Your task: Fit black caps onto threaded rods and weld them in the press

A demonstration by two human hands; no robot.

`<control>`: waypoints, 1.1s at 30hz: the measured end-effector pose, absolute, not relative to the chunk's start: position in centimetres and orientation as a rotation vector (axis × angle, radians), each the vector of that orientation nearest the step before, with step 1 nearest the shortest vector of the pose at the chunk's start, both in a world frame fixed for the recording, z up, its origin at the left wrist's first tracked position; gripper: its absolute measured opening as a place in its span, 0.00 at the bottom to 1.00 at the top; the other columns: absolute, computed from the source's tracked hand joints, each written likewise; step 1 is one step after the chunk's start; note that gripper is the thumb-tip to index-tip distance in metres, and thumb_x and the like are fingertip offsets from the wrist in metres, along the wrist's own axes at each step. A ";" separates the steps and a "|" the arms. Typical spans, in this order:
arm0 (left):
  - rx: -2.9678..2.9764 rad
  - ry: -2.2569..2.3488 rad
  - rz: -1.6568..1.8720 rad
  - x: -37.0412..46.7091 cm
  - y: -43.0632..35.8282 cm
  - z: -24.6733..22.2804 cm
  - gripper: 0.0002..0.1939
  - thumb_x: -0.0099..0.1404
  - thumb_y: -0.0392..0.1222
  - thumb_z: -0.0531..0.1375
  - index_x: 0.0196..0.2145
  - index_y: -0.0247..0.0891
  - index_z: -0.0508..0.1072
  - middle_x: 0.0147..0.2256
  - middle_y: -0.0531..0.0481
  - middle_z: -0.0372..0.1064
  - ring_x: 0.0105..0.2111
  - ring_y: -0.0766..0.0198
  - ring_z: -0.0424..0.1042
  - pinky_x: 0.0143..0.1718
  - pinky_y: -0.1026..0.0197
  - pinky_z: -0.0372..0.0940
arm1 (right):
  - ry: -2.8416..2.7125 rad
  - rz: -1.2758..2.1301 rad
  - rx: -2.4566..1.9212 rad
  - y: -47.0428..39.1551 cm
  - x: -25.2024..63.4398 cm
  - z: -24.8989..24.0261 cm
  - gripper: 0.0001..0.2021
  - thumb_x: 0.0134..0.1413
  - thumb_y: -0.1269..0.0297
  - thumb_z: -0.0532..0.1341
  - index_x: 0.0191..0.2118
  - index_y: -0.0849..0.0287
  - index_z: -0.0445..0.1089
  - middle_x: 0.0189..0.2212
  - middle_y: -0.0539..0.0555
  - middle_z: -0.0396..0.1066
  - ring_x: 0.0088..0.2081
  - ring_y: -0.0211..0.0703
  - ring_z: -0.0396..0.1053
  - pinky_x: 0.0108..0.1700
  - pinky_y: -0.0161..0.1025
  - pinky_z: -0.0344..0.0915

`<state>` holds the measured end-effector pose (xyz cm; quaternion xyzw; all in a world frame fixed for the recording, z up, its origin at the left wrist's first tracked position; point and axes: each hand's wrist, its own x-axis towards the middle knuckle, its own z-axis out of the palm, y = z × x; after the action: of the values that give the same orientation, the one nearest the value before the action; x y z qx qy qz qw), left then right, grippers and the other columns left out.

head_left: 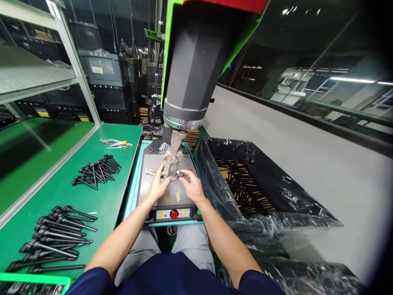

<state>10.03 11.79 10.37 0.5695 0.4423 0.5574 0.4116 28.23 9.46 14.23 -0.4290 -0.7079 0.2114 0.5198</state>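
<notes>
A metal fixture block stands on the grey machine plate, under the pale horn of a large black press head. My left hand rests against the left side of the fixture, its fingers apart. At the fixture's right side my right hand pinches a small black part between thumb and fingers. Whether that part touches the fixture is too small to tell.
Black threaded parts lie in two piles on the green table at left, with wrenches behind. A plastic-lined bin holding black parts stands at right. A red button sits on the machine's front.
</notes>
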 end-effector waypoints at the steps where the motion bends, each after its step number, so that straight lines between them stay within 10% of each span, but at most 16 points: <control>1: 1.415 1.115 1.408 10.0 11.2 10.0 0.40 0.60 0.43 0.64 0.67 0.42 0.55 0.63 0.38 0.60 0.62 0.48 0.61 0.60 0.42 0.60 | -1.725 0.478 -1.004 8.6 28.2 14.5 0.13 0.60 0.60 0.62 0.49 0.55 0.71 0.44 0.56 0.76 0.44 0.47 0.72 0.47 0.44 0.70; 5: 1.489 1.093 1.373 10.0 8.4 9.6 0.37 0.64 0.41 0.60 0.68 0.45 0.52 0.59 0.40 0.66 0.60 0.52 0.64 0.58 0.44 0.63 | -1.765 0.479 -0.935 6.8 27.6 15.6 0.13 0.60 0.58 0.63 0.48 0.53 0.72 0.45 0.56 0.74 0.46 0.47 0.71 0.48 0.45 0.70; 13: 1.666 1.085 1.205 9.4 4.7 9.4 0.17 0.67 0.49 0.58 0.49 0.39 0.77 0.44 0.42 0.76 0.44 0.54 0.75 0.50 0.48 0.70 | -1.377 1.045 -0.815 7.2 24.9 13.9 0.18 0.56 0.50 0.65 0.47 0.56 0.69 0.37 0.55 0.77 0.41 0.46 0.75 0.45 0.44 0.73; 22: 0.943 1.065 1.050 6.8 0.0 8.8 0.27 0.54 0.58 0.68 0.41 0.31 0.76 0.37 0.40 0.78 0.28 0.64 0.76 0.32 0.61 0.72 | -1.081 1.415 -0.948 8.7 20.8 13.7 0.23 0.43 0.47 0.71 0.41 0.58 0.72 0.32 0.54 0.77 0.31 0.42 0.73 0.34 0.39 0.71; 33: 0.499 1.542 1.741 -1.1 4.1 7.5 0.23 0.49 0.50 0.69 0.37 0.31 0.72 0.31 0.43 0.76 0.25 0.68 0.72 0.27 0.64 0.67 | -1.287 1.744 -1.067 5.8 19.8 10.5 0.27 0.41 0.47 0.72 0.43 0.60 0.73 0.36 0.57 0.77 0.34 0.42 0.73 0.36 0.38 0.69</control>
<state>-1.05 4.09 7.46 0.1946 0.6016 0.6793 0.3726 19.85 5.81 10.51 -0.4128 -0.4982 0.6749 0.3549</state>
